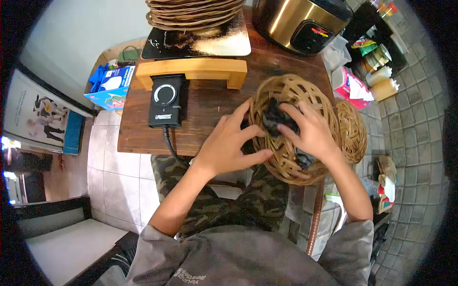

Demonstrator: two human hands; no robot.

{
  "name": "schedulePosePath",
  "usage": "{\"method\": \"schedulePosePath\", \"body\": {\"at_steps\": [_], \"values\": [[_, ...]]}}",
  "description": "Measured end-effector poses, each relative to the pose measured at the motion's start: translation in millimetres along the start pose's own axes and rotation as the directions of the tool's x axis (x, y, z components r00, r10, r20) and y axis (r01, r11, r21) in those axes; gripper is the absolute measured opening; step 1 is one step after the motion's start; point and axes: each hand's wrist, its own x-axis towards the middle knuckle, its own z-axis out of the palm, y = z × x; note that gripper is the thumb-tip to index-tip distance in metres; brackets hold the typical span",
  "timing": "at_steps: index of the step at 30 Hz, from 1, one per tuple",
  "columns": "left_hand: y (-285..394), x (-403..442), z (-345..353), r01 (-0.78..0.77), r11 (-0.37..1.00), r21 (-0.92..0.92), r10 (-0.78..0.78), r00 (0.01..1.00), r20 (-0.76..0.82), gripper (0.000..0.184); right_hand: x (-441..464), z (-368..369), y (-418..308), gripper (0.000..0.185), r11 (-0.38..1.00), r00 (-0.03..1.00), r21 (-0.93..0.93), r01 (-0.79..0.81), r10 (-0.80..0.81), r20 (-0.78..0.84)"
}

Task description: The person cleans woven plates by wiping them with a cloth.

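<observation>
Left hand (226, 147) nearest, fingers spread wide at left rim of woven basket (299, 180); whether it grips rim, cannot tell. Right hand (312, 133) inside basket, fingers and thumb closed around dark cloth (272, 118). Smaller woven piece (354, 133) just right of basket. Farther: black dial control (166, 102) on wooden table (205, 107); wicker stack (195, 14) and gold-black cooker (305, 24) at far end.

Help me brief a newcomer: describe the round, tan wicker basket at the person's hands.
Find the brown wooden table. At its near right corner is the round wicker basket. Unlike the tan wicker piece at its right, it has crumpled dark cloth inside, under the right hand.
</observation>
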Motion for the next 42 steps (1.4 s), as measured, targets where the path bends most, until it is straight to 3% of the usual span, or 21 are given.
{"method": "schedulePosePath", "body": {"at_steps": [3,5,7,9,11,15,17,19,21,23,25,26,27,29,30,31,34,37,39,40,42], "values": [[-4,5,4,0.003,0.999,-0.037,-0.004,1.000,-0.029,0.038,19,12,19,0.039,0.993,0.991,-0.100,0.056,-0.067,-0.118],[-7,10,4,0.005,0.998,-0.059,-0.008,0.998,-0.061,0.036,36,18,25,0.037,0.987,0.981,-0.136,-0.085,0.059,-0.186],[-6,16,4,-0.061,0.998,-0.032,0.056,0.989,-0.136,0.043,51,24,34,0.036,0.983,0.975,-0.164,-0.081,0.044,-0.219],[-2,16,3,-0.062,0.998,0.011,0.063,0.989,-0.136,0.046,64,25,34,0.035,0.945,0.964,-0.293,-0.146,0.068,-0.258],[1,15,5,-0.061,0.997,0.048,0.068,0.988,-0.139,0.049,68,26,38,0.036,0.946,0.960,-0.288,-0.150,0.069,-0.272],[-2,10,12,-0.015,0.987,0.161,0.037,0.990,-0.136,0.056,58,14,42,0.034,0.988,0.988,-0.104,-0.113,0.101,-0.116],[2,6,12,0.041,0.976,0.216,-0.022,0.996,-0.091,0.058,52,8,39,0.031,0.995,1.000,0.098,0.011,-0.010,-0.006],[-1,10,12,0.043,0.976,0.213,-0.020,0.994,-0.109,0.059,46,-1,26,0.031,0.994,1.000,0.111,0.019,-0.021,0.021],[0,4,16,0.046,0.979,0.201,-0.024,0.994,-0.110,0.059,40,-11,14,0.031,0.968,0.983,0.241,-0.065,0.021,0.184],[1,6,16,0.033,0.972,0.231,-0.001,0.990,-0.140,0.060,32,-13,13,0.031,0.966,0.982,0.257,-0.004,-0.045,0.185],[4,4,16,0.038,0.973,0.227,-0.013,0.994,-0.113,0.061,29,-24,7,0.034,0.977,0.962,0.202,0.073,-0.122,0.243],[4,5,15,0.046,0.973,0.228,-0.026,0.995,-0.092,0.061,31,-30,11,0.038,0.985,0.920,0.167,0.033,-0.095,0.381],[5,6,13,0.036,0.971,0.235,-0.013,0.995,-0.099,0.061,33,-37,16,0.038,0.987,0.924,0.159,0.039,-0.096,0.369],[5,6,14,0.035,0.984,0.175,-0.013,0.992,-0.126,0.058,34,-50,26,0.040,1.000,0.857,0.017,-0.022,0.011,0.515],[4,6,16,0.041,0.985,0.168,-0.024,0.994,-0.103,0.057,29,-51,38,0.039,0.985,0.878,-0.152,-0.078,0.140,0.457],[3,6,17,0.040,0.985,0.167,-0.022,0.994,-0.109,0.057,32,-50,58,0.038,0.966,0.873,-0.253,-0.050,0.166,0.459],[2,6,19,-0.005,0.988,0.157,0.021,0.995,-0.098,0.058,43,-66,56,0.039,0.928,0.821,-0.344,-0.142,0.305,0.483],[3,5,18,-0.001,0.980,0.198,0.020,0.996,-0.091,0.059,44,-61,42,0.036,0.945,0.875,-0.314,-0.094,0.229,0.427],[5,5,17,-0.007,0.981,0.195,0.024,0.996,-0.088,0.059,46,-51,28,0.033,0.996,0.977,-0.088,0.022,-0.003,0.213],[5,5,17,-0.011,0.981,0.194,0.026,0.997,-0.077,0.059,50,-46,20,0.033,0.996,0.977,-0.083,0.011,0.006,0.211],[4,5,17,-0.040,0.968,0.248,0.066,0.993,-0.100,0.060,59,-35,9,0.033,0.984,0.980,-0.092,0.153,-0.139,0.144]]}}
